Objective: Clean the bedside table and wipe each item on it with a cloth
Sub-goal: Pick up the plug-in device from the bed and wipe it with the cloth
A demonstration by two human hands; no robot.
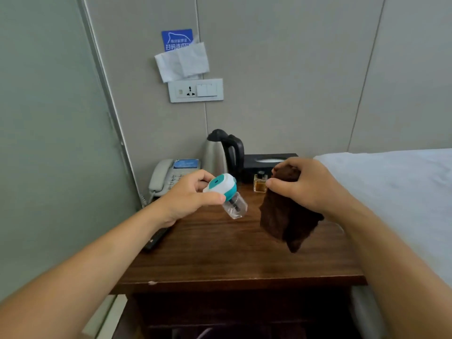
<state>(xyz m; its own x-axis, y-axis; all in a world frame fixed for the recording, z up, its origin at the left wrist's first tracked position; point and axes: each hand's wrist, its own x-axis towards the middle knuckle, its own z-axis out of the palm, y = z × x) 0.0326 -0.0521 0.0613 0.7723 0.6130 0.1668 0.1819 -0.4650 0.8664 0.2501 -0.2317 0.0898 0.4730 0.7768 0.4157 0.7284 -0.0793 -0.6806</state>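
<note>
While L hand [188, 194] grips vaporizer [223, 189], R hand [305, 184] holds cloth [286, 218].

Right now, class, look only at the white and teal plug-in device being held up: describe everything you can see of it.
The plug-in device has a rounded white plastic head with a teal band and a teal oval spot on top. A small clear bottle, with a dark stem inside, hangs from its underside. It is tilted, bottle pointing down and right, lifted above the wooden bedside table. The left hand holds its head between thumb and fingers; nothing else touches it.

Blue wall sticker [177, 40] shows Chinese characters (partly covered).
</note>
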